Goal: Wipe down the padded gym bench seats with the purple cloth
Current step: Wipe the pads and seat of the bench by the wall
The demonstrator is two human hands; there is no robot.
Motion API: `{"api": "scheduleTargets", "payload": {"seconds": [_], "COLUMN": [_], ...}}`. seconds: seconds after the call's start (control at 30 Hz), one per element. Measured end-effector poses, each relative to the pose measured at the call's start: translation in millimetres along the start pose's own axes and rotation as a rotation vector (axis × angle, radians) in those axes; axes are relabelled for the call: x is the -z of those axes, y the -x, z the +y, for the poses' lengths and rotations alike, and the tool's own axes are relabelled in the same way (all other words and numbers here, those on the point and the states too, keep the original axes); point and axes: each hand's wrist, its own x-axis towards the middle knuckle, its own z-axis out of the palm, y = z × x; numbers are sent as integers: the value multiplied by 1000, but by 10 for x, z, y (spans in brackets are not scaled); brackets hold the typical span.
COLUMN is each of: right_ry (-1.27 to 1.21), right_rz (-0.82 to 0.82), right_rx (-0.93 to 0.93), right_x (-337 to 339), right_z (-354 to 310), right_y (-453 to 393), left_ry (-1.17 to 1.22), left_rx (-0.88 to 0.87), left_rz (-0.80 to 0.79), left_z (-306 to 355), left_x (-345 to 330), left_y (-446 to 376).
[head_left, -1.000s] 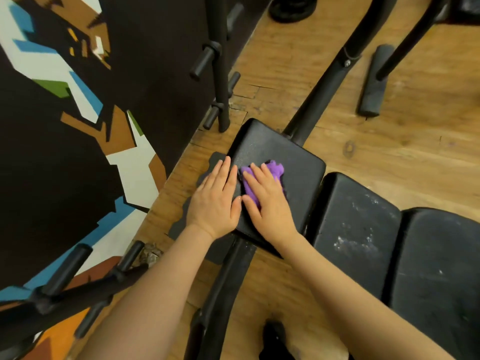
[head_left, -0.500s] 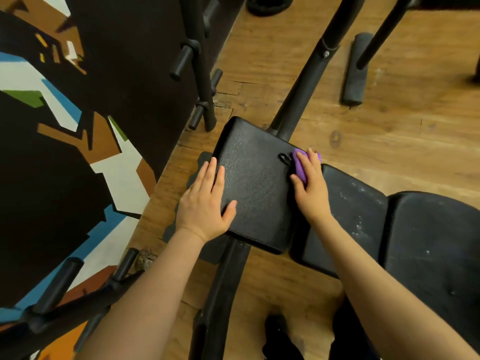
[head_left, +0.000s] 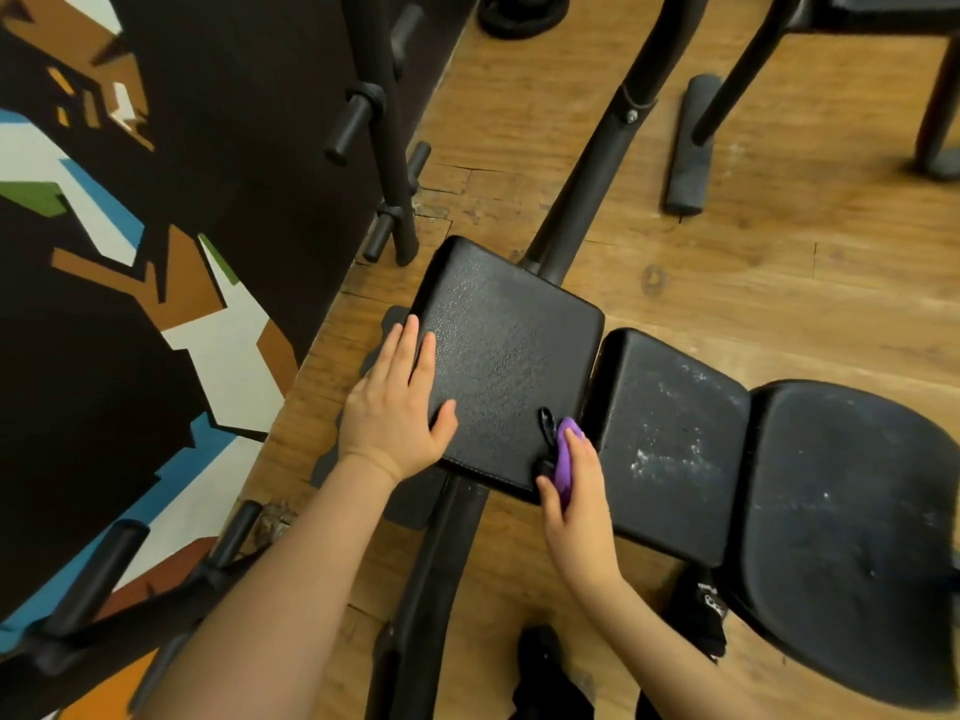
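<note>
Left hand flat, fingers straight, pressing on the left edge of the square seat pad; right hand curled round the purple cloth, holding it bunched against the pad's near-right edge, beside the gap to the middle pad; middle pad shows white scuffing; rounded pad further right, touching it; black frame tube runs off across wooden floor; painted wall panel on the left.

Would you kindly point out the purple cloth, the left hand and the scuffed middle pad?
purple cloth (head_left: 563,467): head view, exposed fold beside the right fingers.
left hand (head_left: 392,407): head view, back of the hand.
scuffed middle pad (head_left: 670,439): head view, whitish marks on top.
</note>
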Motion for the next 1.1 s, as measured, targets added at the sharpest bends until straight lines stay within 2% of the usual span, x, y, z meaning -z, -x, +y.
{"api": "scheduleTargets", "payload": {"seconds": [0.17,0.43,0.57,0.7,0.8,1.1], "right_ry": [49,-73,-67,0,29,-31], "right_rz": [13,237,221,54,2,147], "right_rx": [57,-73,-68,-40,-50,-74], "right_x": [70,55,-27,-86,-26,6], "right_z": [-7,-211,-183,-109,-75,-192], "right_y": [-213,-1153,-651,-41,-37,-695], "left_ry": [-13,3,8,11,28,19], "left_rx": [11,4,-8,-7,1,1], "left_rz": [2,9,22,7,3,10], "left_z": [-5,-14,-11,-9,5,15], "left_x": [2,-10,-7,-15,-1,7], "left_y": [-6,-10,-16,-7,1,0]}}
